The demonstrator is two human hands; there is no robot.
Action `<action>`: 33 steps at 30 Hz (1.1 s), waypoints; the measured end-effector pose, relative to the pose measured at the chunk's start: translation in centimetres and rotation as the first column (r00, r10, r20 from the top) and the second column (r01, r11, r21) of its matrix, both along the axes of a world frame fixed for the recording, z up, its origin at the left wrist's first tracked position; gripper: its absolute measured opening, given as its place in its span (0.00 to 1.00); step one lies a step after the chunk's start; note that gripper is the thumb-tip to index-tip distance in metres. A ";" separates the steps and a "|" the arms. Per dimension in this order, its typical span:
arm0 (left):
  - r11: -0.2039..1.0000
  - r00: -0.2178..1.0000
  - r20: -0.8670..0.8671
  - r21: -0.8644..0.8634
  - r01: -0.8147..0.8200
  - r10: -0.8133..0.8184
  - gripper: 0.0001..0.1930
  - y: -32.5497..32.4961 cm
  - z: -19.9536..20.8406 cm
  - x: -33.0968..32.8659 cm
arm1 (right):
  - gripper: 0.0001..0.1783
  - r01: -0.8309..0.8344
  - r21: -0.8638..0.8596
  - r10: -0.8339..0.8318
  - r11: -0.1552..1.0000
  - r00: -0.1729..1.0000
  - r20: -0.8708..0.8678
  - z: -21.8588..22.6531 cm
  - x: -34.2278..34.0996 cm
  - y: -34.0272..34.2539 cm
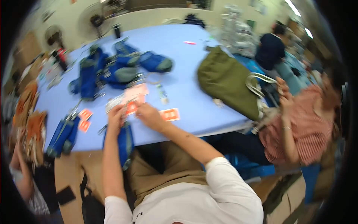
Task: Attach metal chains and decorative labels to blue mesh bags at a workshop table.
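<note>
On the table's (181, 71) near side, head view: left hand (116, 115) and right hand (151, 117) had fingers narrowed by an orange card (131, 108); blurred, couldn't tell grip. Blue bag (126, 142) reached past the near edge. Steady left, small right-hand moves probably suited best.

The right hand (150, 116) could pass forward over the blue tabletop (182, 95) between the blue pouches (120, 74), which block the left, and the olive bag (225, 82), blocking the right.
</note>
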State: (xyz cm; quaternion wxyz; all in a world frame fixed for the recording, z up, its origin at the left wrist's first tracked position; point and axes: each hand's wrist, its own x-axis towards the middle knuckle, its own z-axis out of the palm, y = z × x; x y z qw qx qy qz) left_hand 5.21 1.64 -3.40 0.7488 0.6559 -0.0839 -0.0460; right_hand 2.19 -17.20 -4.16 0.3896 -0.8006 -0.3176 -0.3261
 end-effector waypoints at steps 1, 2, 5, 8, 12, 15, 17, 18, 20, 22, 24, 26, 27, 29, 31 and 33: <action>1.000 1.000 0.004 -0.009 0.000 0.000 0.09 -0.1 0.0 0.0 | 0.07 0.040 -0.028 -0.040 0.999 0.999 0.022 -0.2 0.2 0.0; 1.000 1.000 0.022 0.028 0.006 -0.007 0.08 -0.2 -0.2 0.4 | 0.08 0.049 -0.035 -0.048 0.998 0.998 0.044 -0.5 0.4 -0.3; 0.999 0.999 0.022 0.022 -0.035 0.035 0.08 0.3 -0.9 1.0 | 0.09 0.043 -0.007 -0.042 0.999 0.994 0.101 -0.7 0.7 0.3; 0.999 0.999 0.016 0.023 -0.028 0.028 0.08 1.6 -1.9 1.3 | 0.06 -0.020 -0.012 0.021 1.000 0.999 0.043 -0.2 0.0 1.1; 0.998 0.997 0.048 0.037 -0.060 0.058 0.11 2.4 -1.6 0.7 | 0.06 -0.012 0.041 0.012 0.999 1.000 0.015 -0.7 -0.1 2.3; 0.984 0.993 0.058 -0.142 0.106 -0.098 0.12 -0.2 -0.6 0.9 | 0.06 0.063 -0.048 -0.054 0.997 0.984 0.173 -2.2 1.6 0.3; 0.994 0.996 0.001 -0.074 0.087 -0.087 0.09 -0.5 -0.9 1.3 | 0.04 0.033 -0.048 -0.031 0.998 0.998 0.061 -0.4 0.3 -0.9; 0.996 0.996 0.024 -0.025 0.081 -0.081 0.09 -1.6 0.1 0.7 | 0.06 0.025 -0.034 -0.022 0.999 0.995 0.101 0.1 0.1 -1.7; 0.994 0.998 0.005 -0.091 0.060 -0.059 0.10 -1.4 0.5 0.0 | 0.08 -0.017 -0.002 0.017 1.000 0.999 -0.032 2.2 -1.3 -1.4; 0.993 1.000 -0.017 -0.114 0.016 -0.019 0.10 -0.6 0.5 -0.4 | 0.09 -0.040 0.007 0.040 0.999 0.998 -0.056 2.2 -1.3 -0.4; 0.991 0.998 -0.051 -0.133 0.036 -0.043 0.12 0.0 1.1 -0.9 | 0.08 -0.032 -0.020 0.031 0.999 0.999 -0.034 2.1 -1.2 0.3; 0.990 0.997 -0.053 -0.130 0.057 -0.064 0.12 0.5 1.0 -1.0 | 0.08 -0.026 -0.002 0.026 1.000 0.999 -0.035 2.4 -1.3 0.6; 0.987 0.994 -0.052 -0.132 0.089 -0.097 0.13 0.6 1.0 -1.0 | 0.09 -0.008 0.012 0.009 1.000 0.999 -0.032 2.5 -1.3 0.6; 0.986 0.993 -0.053 -0.135 0.095 -0.103 0.13 0.5 1.1 -1.0 | 0.09 -0.001 0.016 0.002 1.000 0.999 -0.041 2.6 -1.4 0.6; 0.983 0.991 -0.056 -0.146 0.110 -0.119 0.13 0.3 1.2 -0.9 | 0.09 0.008 0.018 -0.007 1.000 0.999 -0.048 2.4 -1.3 0.3; 0.984 0.991 -0.053 -0.136 0.115 -0.123 0.13 0.2 1.1 -0.9 | 0.08 -0.116 -0.052 0.107 0.992 0.981 -0.160 1.8 -1.1 0.0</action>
